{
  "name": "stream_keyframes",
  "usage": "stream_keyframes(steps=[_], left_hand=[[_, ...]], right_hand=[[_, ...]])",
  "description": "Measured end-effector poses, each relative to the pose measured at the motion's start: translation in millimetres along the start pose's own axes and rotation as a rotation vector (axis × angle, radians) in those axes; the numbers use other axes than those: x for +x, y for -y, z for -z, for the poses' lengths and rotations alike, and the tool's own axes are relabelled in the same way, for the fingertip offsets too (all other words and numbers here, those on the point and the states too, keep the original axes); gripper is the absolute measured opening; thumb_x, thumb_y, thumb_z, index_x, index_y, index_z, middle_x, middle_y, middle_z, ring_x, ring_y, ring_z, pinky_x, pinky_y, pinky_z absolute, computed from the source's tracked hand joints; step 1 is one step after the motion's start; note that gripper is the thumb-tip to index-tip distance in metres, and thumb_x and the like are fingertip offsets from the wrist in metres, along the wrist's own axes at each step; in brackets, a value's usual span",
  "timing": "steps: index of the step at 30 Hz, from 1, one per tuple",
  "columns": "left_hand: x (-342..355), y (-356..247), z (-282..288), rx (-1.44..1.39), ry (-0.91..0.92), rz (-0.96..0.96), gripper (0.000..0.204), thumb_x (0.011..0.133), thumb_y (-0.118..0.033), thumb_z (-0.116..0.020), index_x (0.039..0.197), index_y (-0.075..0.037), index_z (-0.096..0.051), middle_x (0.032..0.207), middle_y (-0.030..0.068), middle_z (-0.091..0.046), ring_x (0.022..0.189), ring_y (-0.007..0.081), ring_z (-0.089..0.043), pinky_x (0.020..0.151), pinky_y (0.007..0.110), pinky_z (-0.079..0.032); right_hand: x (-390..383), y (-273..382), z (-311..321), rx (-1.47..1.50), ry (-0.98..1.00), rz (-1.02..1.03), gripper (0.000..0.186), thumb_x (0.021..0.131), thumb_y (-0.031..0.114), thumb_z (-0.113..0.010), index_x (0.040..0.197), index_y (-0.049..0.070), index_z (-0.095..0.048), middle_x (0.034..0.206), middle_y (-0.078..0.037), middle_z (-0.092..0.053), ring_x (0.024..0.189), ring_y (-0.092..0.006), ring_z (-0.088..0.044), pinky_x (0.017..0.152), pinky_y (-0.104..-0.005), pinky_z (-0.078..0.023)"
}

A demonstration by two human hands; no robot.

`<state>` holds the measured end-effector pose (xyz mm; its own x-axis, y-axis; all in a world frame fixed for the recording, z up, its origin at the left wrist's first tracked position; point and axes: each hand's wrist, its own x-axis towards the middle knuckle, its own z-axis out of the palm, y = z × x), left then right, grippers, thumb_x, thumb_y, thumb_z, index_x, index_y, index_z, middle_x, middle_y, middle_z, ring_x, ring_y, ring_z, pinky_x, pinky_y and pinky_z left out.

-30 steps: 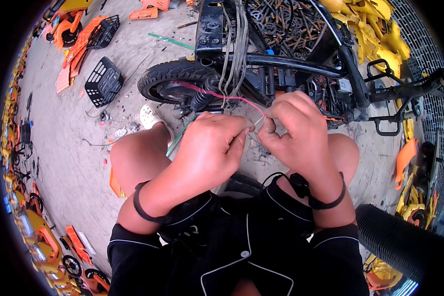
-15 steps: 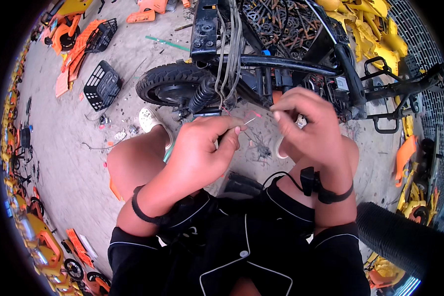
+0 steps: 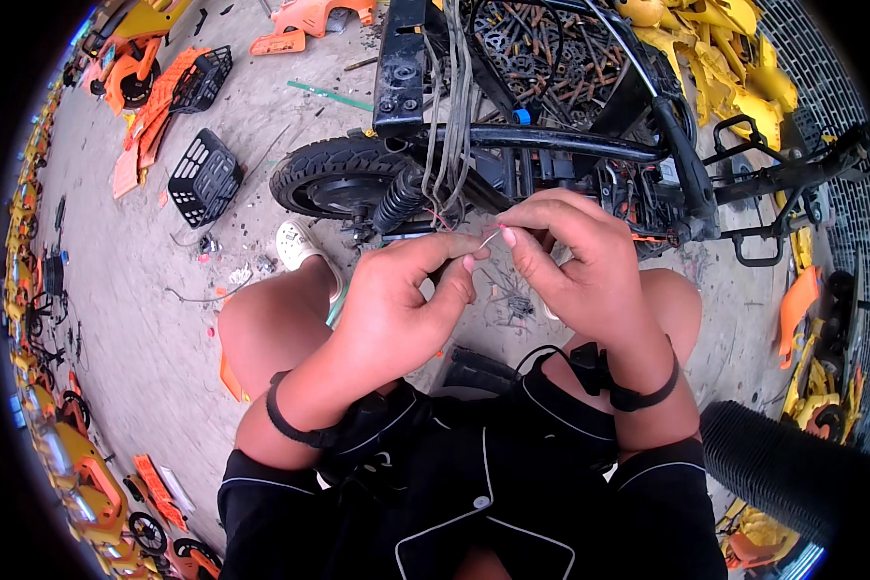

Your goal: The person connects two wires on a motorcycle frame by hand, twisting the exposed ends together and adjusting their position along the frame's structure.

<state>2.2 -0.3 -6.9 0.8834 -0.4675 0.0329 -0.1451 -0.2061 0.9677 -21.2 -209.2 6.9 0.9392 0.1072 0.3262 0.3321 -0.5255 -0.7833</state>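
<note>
At the centre, my left hand (image 3: 406, 300) pinches a thin pale wire (image 3: 488, 242) between thumb and forefinger, its end pointing up to the right. My right hand (image 3: 575, 266) is closed in a pinch beside it, on a small pinkish-red piece (image 3: 501, 229), apparently wire, at the pale wire's tip. Beyond them stands a stripped black scooter frame (image 3: 575, 140) with a bundle of grey cables (image 3: 447, 145) hanging down, a black wheel (image 3: 311, 179) and a coil shock absorber (image 3: 396, 198). Where the red piece runs is hard to make out.
A heap of rusty metal parts (image 3: 551, 58) lies behind the frame, yellow panels (image 3: 739, 82) at right. Black crates (image 3: 198, 184) and orange panels (image 3: 145, 130) lie left. More scooters line the far left edge. A black ribbed object (image 3: 773, 459) is low at right.
A second ago a long pink-red wire curved to my fingers; now only small red bits show. My right hand opened and pulled away half a second ago, then came back to the wire.
</note>
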Motion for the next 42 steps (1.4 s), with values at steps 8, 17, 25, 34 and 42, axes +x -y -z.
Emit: stream_keyframes(steps=[8, 17, 25, 34, 42], left_hand=[[3, 3, 1, 0.052, 0.052, -0.115, 0.021, 0.094, -0.014, -0.070, 0.110, -0.001, -0.072, 0.088, 0.0132, -0.073, 0.077, 0.0223, -0.071, 0.072, 0.032, -0.055], [6, 6, 2, -0.298, 0.106, 0.083, 0.021, 0.104, -0.016, -0.063, 0.111, 0.002, -0.070, 0.092, 0.0058, -0.072, 0.087, 0.0112, -0.066, 0.080, 0.028, -0.053], [5, 1, 1, -0.161, 0.048, 0.024, 0.020, 0.103, -0.009, -0.064, 0.117, 0.004, -0.071, 0.098, 0.0073, -0.075, 0.091, 0.0122, -0.068, 0.085, 0.028, -0.055], [5, -2, -5, 0.074, -0.118, -0.061, 0.018, 0.095, -0.005, -0.070, 0.111, 0.001, -0.076, 0.097, 0.0120, -0.079, 0.089, 0.0155, -0.073, 0.083, 0.029, -0.056], [7, 8, -10, 0.401, -0.188, -0.324, 0.021, 0.087, -0.007, -0.074, 0.107, -0.003, -0.076, 0.085, 0.0124, -0.073, 0.080, 0.0303, -0.070, 0.081, 0.038, -0.050]], right_hand=[[0, -2, -3, -0.011, -0.008, 0.032, 0.012, 0.088, 0.004, -0.075, 0.100, 0.002, -0.074, 0.095, -0.010, -0.072, 0.075, -0.0203, -0.070, 0.063, -0.0292, -0.057], [-1, 2, -15, -0.254, -0.104, 0.276, 0.021, 0.078, 0.005, -0.082, 0.097, 0.005, -0.075, 0.094, -0.008, -0.073, 0.083, -0.0270, -0.071, 0.072, -0.0350, -0.058], [-1, 5, -21, -0.341, -0.160, 0.321, 0.020, 0.078, 0.005, -0.081, 0.096, 0.004, -0.073, 0.092, -0.007, -0.072, 0.082, -0.0260, -0.069, 0.070, -0.0353, -0.057], [-3, 7, -23, -0.371, -0.168, 0.296, 0.020, 0.078, 0.004, -0.080, 0.097, 0.004, -0.073, 0.091, -0.007, -0.072, 0.081, -0.0253, -0.068, 0.070, -0.0344, -0.056], [-6, 9, -26, -0.470, -0.201, 0.306, 0.022, 0.076, 0.005, -0.081, 0.097, 0.004, -0.073, 0.090, -0.007, -0.071, 0.079, -0.0249, -0.066, 0.069, -0.0336, -0.055]])
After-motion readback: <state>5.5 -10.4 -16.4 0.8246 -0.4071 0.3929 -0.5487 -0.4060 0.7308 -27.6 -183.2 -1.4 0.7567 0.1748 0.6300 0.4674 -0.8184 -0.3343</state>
